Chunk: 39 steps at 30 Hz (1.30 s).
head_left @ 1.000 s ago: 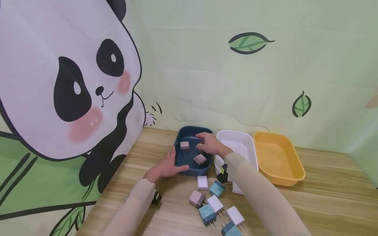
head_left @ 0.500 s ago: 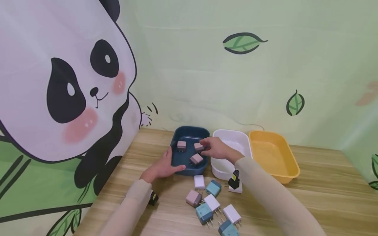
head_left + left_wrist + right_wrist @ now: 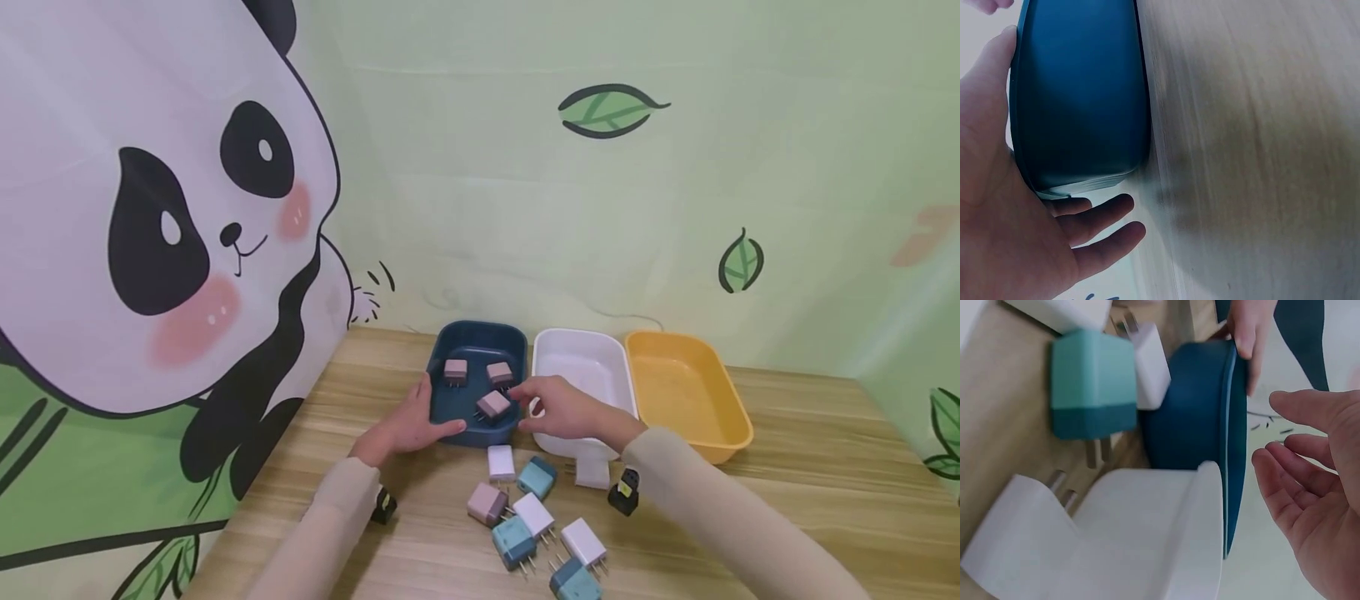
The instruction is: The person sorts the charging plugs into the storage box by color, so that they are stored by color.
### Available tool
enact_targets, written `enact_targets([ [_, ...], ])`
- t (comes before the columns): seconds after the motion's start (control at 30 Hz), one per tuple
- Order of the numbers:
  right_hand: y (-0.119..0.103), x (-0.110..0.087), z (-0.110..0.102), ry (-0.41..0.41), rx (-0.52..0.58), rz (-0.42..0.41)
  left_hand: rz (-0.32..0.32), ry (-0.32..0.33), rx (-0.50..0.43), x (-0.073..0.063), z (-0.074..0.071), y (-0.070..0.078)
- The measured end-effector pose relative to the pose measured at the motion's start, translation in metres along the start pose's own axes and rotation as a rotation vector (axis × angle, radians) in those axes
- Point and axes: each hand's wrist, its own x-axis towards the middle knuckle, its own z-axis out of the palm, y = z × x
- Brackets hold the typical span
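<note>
My left hand (image 3: 408,423) rests against the near left corner of a dark blue tray (image 3: 442,410), its thumb at the front rim. In the left wrist view its other fingers (image 3: 1107,219) extend loosely past the tray's end. Three pink charger plugs lie inside: one at left (image 3: 455,372), one at right (image 3: 500,374) and one nearer the front (image 3: 493,404). My right hand (image 3: 566,408) hovers over the gap between the blue tray and the white tray (image 3: 542,433). In the right wrist view, thumb and fingers stand apart with nothing between them.
On the wooden table in front of the trays lie a pink charger (image 3: 487,504), several white chargers (image 3: 583,542) and three teal chargers (image 3: 514,542). A yellow tray (image 3: 690,392) stands right of the white one. A printed cloth (image 3: 465,208) hangs behind.
My right hand has let go of a pink charger in the blue tray and drawn back rightward and nearer. My left hand keeps its place at the tray. The view has shifted slightly.
</note>
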Motion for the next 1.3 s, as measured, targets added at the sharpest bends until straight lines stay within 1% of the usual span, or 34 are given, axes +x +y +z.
enact_targets([
  [0.07,-0.004,-0.004,0.003,-0.014,-0.013,-0.013,-0.003,-0.002,0.002,0.0,0.0,0.0],
  [0.23,-0.011,-0.012,0.01,-0.054,-0.033,-0.018,-0.007,0.0,-0.002,-0.001,-0.001,0.001],
  [0.33,-0.015,-0.017,0.014,-0.084,-0.027,-0.012,-0.003,0.001,-0.001,-0.002,0.0,0.001],
  [0.6,-0.022,-0.023,0.024,-0.134,-0.032,-0.061,-0.009,0.0,0.006,-0.001,0.001,0.001],
  [0.7,-0.025,-0.024,0.029,-0.163,-0.056,-0.095,-0.017,-0.003,0.007,-0.001,0.001,0.001],
  [0.77,-0.026,-0.024,0.033,-0.188,-0.091,-0.123,-0.021,-0.007,0.005,0.0,0.0,0.002],
  [0.93,-0.026,-0.022,0.045,-0.258,-0.227,-0.165,-0.022,-0.009,0.01,0.0,0.0,0.001],
  [1.07,-0.029,-0.02,0.052,-0.282,-0.311,-0.222,-0.02,-0.011,0.016,0.0,-0.001,0.001],
  [1.17,-0.03,-0.018,0.057,-0.293,-0.324,-0.253,-0.02,-0.013,0.015,-0.001,-0.001,0.001],
  [1.3,-0.03,-0.015,0.063,-0.318,-0.303,-0.256,-0.023,-0.014,0.022,0.0,0.0,0.001],
])
